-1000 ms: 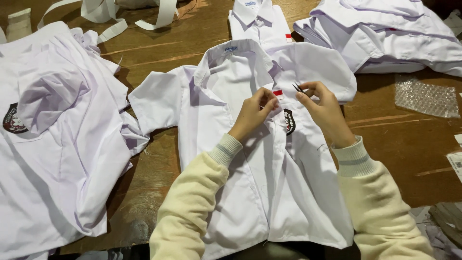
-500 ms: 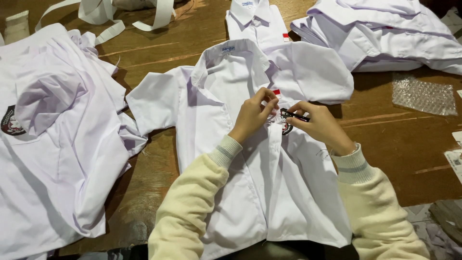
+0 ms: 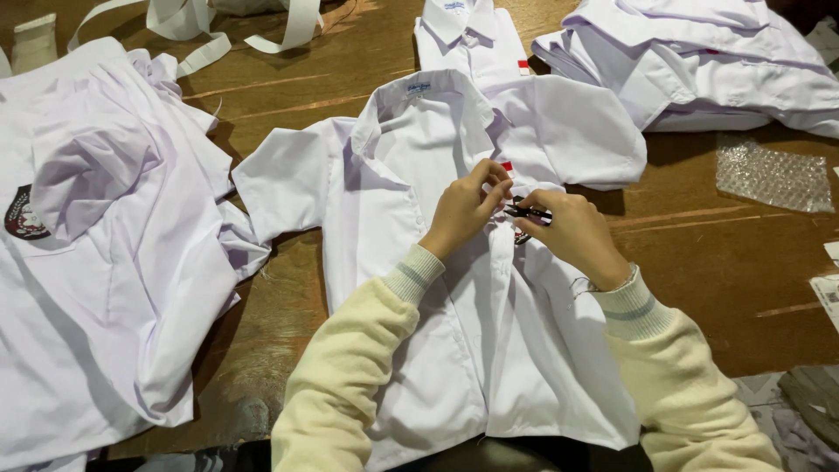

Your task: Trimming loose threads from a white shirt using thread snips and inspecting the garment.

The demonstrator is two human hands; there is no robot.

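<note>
A white short-sleeved shirt lies face up on the wooden table in front of me, collar away from me. My left hand pinches the front placket at chest height. My right hand holds small black thread snips whose tips meet the fabric beside my left fingers. A small red tag shows just above them. A dark round badge on the chest is mostly hidden under my right hand.
More white shirts lie at the left, one with a dark badge, and a pile at the upper right. A folded shirt lies beyond. White fabric strips and bubble wrap are on the table.
My right hand has come down and left with the snips, from the chest pocket area to the placket beside my left fingers. My left hand stayed on the placket.
</note>
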